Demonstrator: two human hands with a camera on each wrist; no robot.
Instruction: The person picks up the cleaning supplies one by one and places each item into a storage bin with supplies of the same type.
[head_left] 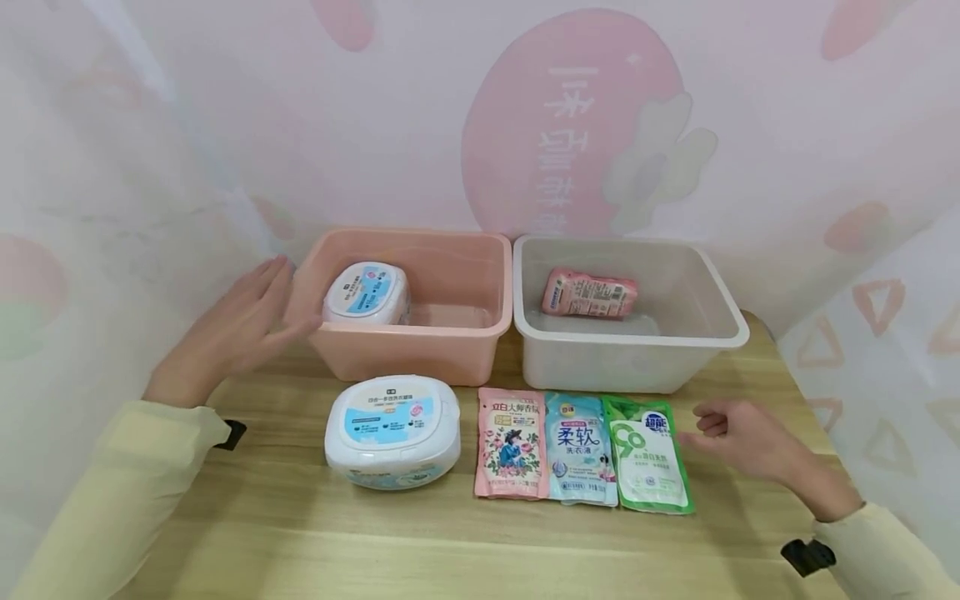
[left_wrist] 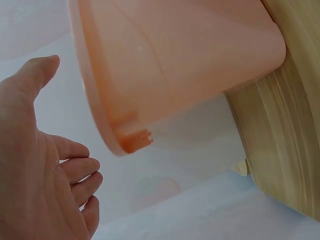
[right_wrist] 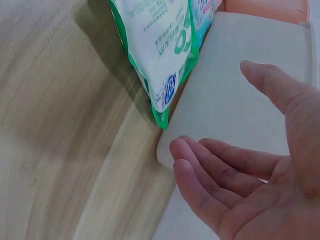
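My left hand (head_left: 240, 321), fingers extended and empty, is beside the left rim of a pink plastic bin (head_left: 408, 357). The left wrist view shows its thumb spread from the fingers, apart from the bin's rim. To the right, my empty right hand (head_left: 750, 442) hovers by a green and white detergent pouch (head_left: 651, 462), fingers loosely bent. A blue detergent pouch (head_left: 581, 450) and a pink one (head_left: 512, 442) lie beside it in a row. Left of them stands a white lidded tub (head_left: 393, 429) with a blue label.
Inside the pink bin sits a similar white tub (head_left: 365, 292). A pale grey bin (head_left: 600, 364) stands right next to it, with a pink pouch (head_left: 588, 294) lying inside. Both bins stand at the back of the wooden table (head_left: 360, 550), before a printed curtain (head_left: 405, 125).
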